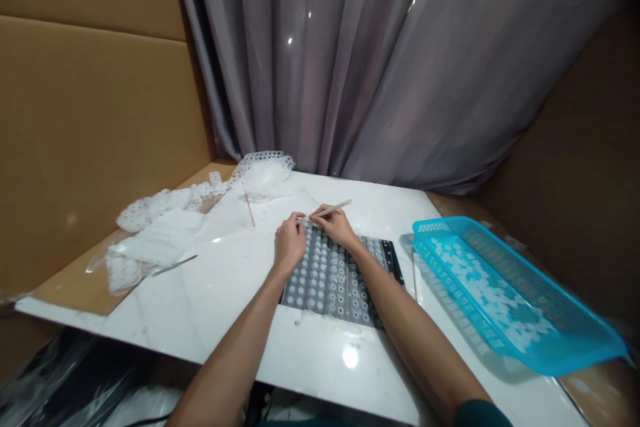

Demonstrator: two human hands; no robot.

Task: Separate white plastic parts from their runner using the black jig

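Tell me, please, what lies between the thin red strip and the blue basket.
The head view shows the left hand, right hand holding a white strip, and dark board.

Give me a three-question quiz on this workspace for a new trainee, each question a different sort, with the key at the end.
1. Short answer: which hand holds the slim white stick?
2. True or false: the blue basket stands to the right of the dark dotted board.
3. Multiple choice: the small pieces inside the basket are mostly
a) red
b) white
c) black

Key: 1. The right hand. 2. True. 3. b.
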